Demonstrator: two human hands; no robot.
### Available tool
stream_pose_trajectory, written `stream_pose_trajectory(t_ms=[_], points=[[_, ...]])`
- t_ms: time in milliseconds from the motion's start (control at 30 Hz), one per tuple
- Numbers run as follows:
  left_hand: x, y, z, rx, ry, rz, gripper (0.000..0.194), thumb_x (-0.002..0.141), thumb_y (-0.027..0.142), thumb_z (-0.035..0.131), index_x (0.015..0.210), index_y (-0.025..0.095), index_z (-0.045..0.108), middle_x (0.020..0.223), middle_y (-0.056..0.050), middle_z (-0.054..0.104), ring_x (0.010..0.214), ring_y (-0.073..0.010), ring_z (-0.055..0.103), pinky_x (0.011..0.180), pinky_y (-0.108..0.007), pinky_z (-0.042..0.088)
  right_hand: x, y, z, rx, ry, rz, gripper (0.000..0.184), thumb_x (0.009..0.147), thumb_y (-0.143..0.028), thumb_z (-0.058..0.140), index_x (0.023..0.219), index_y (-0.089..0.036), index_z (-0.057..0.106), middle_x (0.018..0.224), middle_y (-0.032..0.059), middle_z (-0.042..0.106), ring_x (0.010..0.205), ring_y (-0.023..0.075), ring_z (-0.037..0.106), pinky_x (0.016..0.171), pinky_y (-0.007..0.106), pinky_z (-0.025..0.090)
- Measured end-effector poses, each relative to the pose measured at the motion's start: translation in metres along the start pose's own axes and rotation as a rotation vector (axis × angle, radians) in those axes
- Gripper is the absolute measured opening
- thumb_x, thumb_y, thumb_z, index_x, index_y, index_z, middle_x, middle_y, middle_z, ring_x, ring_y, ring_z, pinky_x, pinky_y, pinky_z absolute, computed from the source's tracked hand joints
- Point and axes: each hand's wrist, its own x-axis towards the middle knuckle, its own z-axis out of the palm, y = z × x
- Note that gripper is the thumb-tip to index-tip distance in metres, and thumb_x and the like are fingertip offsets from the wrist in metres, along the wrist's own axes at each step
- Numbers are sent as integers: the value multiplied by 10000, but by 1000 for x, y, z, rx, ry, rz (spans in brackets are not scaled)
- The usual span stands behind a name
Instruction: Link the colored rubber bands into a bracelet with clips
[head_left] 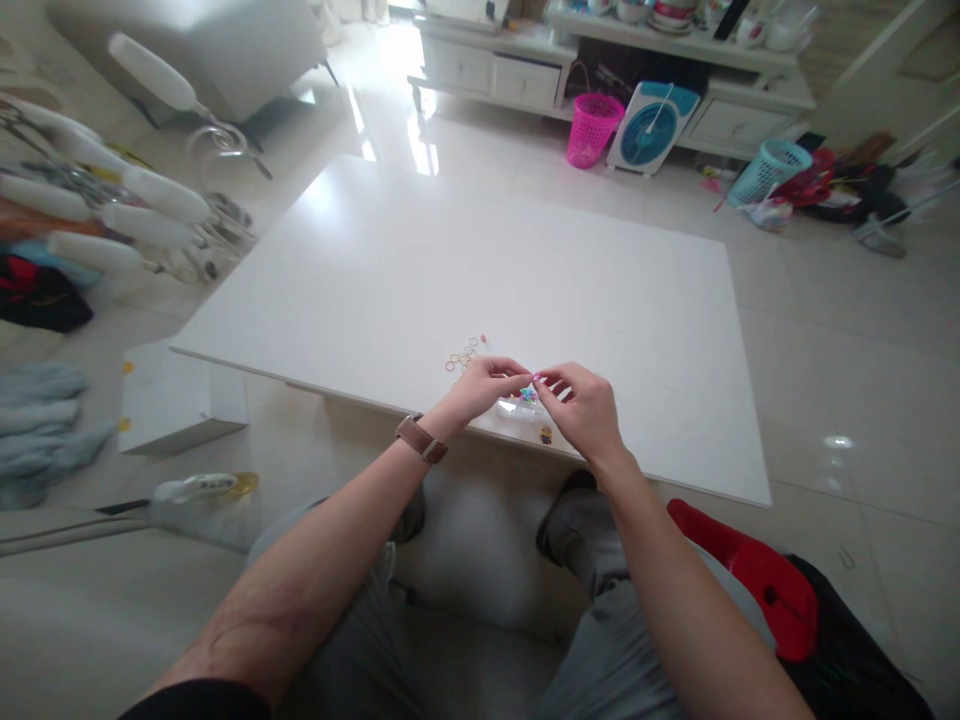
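Over the near edge of the white table [525,270], the fingertips of both hands meet at a small pink piece [536,378], too small to name surely. My left hand [484,385], with a brown watch strap on its wrist, is closed in a pinch at the piece's left side. From the other side, my right hand [581,400] pinches it between thumb and forefinger. Below them lies a clear plastic container [517,408] with colourful small pieces [528,395] by it, partly hidden. A tiny yellow and dark figure [546,435] is near the table edge. Several small coloured rings [461,358] lie beyond my left hand.
A white box [180,400] stands on the floor left of the table, near a bottle [199,487]. Beyond the table are a pink basket [592,130], a blue and white fan [651,128] and a light blue basket [769,172]. A red object [750,580] is at lower right.
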Motion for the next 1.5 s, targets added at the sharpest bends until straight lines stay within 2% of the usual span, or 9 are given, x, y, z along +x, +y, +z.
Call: stream_pose_trajectory(t_ms=[233,633,1033,1200,1333,1500], points=[[-1,1,0,16,-3,9,289,751,407,798,871,146,777,767,-48,730,714,-137,644,712,-279,496,0,1,0,-8,-7,26,154,937,-340,643,897,-214,723,874,36,746,706,162,677,641,278,496],[1,-1,-1,32,-34,7,303,773,413,789,907,142,774,829,-64,753,751,-147,675,747,-285,518,-1,10,1,-62,-4,-28,211,953,-302,635,769,-211,687,763,28,703,682,171,610,656,289,418],[-2,5,0,53,-68,26,231,804,355,752,921,155,756,854,-60,748,769,-145,681,758,-286,535,-1,11,-1,-57,-7,-4,238,959,-356,619,776,-230,705,770,34,716,685,180,615,654,293,424],[-1,10,-3,5,8,14,315,774,272,734,1071,174,696,811,-23,717,746,-144,690,735,-286,539,-2,10,-2,-68,-8,-4,234,960,-347,622,775,-231,709,795,33,731,716,183,635,672,293,431],[2,12,-12,31,128,-9,198,795,235,647,977,169,688,832,-36,720,724,-136,683,720,-282,528,-1,15,1,-131,-39,44,169,942,-314,646,816,-231,723,824,31,749,751,195,662,707,306,442],[7,6,-27,199,248,29,159,768,201,598,907,169,669,756,-23,689,661,-136,656,672,-272,505,1,22,14,-203,-192,113,134,959,-270,608,938,-234,735,942,45,770,823,204,687,750,312,464]])
